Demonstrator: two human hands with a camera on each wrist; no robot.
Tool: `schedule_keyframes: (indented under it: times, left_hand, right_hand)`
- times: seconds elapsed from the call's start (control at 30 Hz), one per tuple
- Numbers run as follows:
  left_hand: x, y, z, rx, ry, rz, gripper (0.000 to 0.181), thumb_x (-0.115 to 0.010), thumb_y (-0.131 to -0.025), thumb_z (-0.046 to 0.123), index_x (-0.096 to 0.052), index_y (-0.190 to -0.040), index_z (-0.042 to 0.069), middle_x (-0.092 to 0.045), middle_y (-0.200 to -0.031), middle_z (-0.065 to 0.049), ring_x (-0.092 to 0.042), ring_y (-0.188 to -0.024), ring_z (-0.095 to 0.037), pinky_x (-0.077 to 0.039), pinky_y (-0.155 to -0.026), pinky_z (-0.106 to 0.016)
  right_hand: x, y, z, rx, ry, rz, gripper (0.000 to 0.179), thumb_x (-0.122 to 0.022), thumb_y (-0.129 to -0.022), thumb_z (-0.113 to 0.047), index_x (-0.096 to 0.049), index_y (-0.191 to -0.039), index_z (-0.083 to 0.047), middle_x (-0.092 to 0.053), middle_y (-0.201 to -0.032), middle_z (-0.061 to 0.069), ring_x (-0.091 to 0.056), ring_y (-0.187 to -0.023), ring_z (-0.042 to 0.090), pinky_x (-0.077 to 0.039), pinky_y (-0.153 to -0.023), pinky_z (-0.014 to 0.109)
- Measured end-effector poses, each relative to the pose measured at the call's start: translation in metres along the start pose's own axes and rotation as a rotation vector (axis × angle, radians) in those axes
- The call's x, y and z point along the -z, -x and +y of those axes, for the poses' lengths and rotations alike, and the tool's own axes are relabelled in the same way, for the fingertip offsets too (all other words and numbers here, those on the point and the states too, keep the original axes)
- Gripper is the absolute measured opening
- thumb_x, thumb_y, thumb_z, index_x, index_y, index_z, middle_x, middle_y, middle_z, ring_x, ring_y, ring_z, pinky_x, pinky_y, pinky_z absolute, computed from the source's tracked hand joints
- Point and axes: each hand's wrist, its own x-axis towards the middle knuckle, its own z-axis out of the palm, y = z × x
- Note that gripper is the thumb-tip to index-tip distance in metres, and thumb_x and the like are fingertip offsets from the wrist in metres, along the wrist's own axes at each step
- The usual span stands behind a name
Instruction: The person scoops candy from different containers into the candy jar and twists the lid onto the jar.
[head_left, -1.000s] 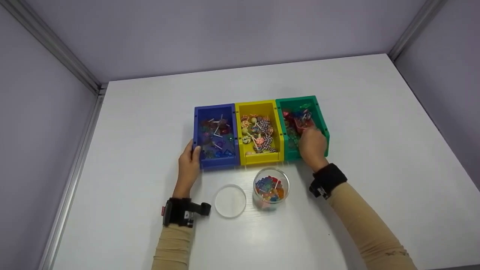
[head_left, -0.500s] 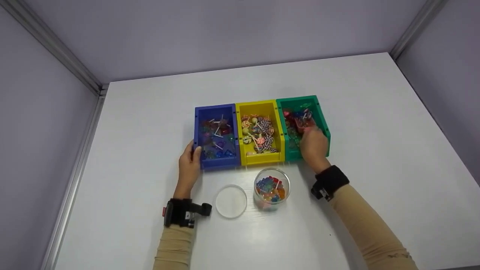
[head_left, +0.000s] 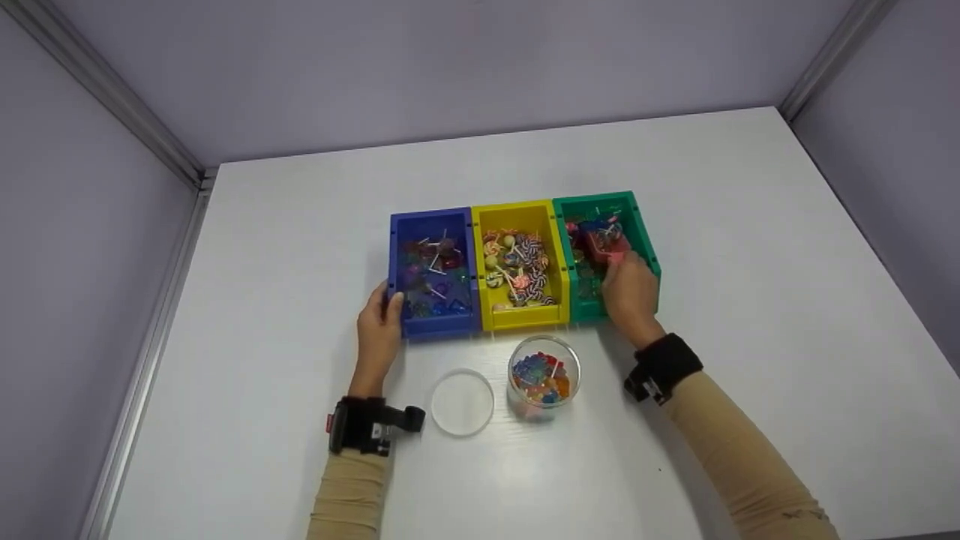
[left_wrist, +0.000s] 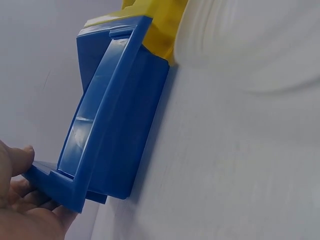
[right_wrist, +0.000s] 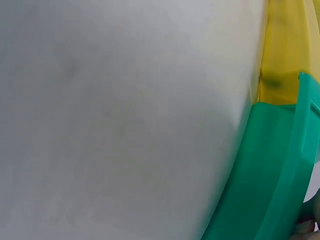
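Observation:
In the head view my left hand (head_left: 380, 326) grips the near left corner of the blue bin (head_left: 440, 325), its thumb over the rim; the left wrist view shows the fingers underneath. My right hand (head_left: 630, 294) reaches into the green bin (head_left: 646, 247) and holds a pink scoop (head_left: 609, 246) by its handle. Small clear and coloured candy-like pieces lie in and around the scoop. Between these bins stands the yellow bin (head_left: 525, 319), with several small swirl lollipops (head_left: 535, 283) in it. The right wrist view shows mostly tabletop and the green bin's side, with fingertips at the lower right edge.
A clear round jar (head_left: 541, 409) partly filled with colourful pieces stands in front of the yellow bin. Left of it a clear round lid (head_left: 462, 403) lies flat on the white table (head_left: 225, 360). Pale walls (head_left: 480, 67) enclose the table at the back and sides.
The right hand and the pink scoop have shifted slightly in the green bin; more of the scoop shows now. The left hand keeps its grip on the blue bin.

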Motion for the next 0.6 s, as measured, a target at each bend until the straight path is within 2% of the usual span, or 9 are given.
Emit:
schedule_keyframes:
  times: [0.2, 0.37, 0.6]
  left_hand:
    - [0.0033, 0.0004, 0.0014, -0.011, -0.014, -0.020, 0.044, -0.048, -0.102, 0.015, -0.044, -0.139, -0.007, -0.053, -0.138, -0.026, -0.053, -0.128, -0.036, -0.042, -0.112, -0.048]
    - [0.0051, 0.0003, 0.0027, -0.013, -0.026, -0.049, 0.045, -0.046, -0.102, 0.017, -0.042, -0.141, -0.007, -0.052, -0.139, -0.027, -0.053, -0.128, -0.036, -0.042, -0.111, -0.048]
    - [0.0047, 0.0009, 0.0043, 0.000, -0.043, -0.069, 0.045, -0.045, -0.103, 0.017, -0.042, -0.141, -0.006, -0.052, -0.141, -0.025, -0.051, -0.131, -0.035, -0.042, -0.112, -0.048]
  right_hand:
    - [-0.0023, -0.0035, -0.0014, -0.018, -0.004, -0.027, 0.036, -0.037, -0.105, -0.022, -0.054, -0.113, 0.010, -0.063, -0.104, 0.028, -0.062, -0.095, 0.039, -0.052, -0.083, 0.049]
    - [-0.0046, -0.0053, -0.0028, -0.059, -0.048, -0.064, 0.038, -0.033, -0.106, -0.023, -0.051, -0.117, 0.008, -0.060, -0.105, 0.026, -0.056, -0.093, 0.034, -0.051, -0.086, 0.047]
    - [-0.0079, -0.0082, 0.0010, -0.055, -0.098, -0.047, 0.041, -0.034, -0.106, -0.024, -0.049, -0.122, 0.010, -0.060, -0.111, 0.028, -0.060, -0.102, 0.038, -0.052, -0.092, 0.049]
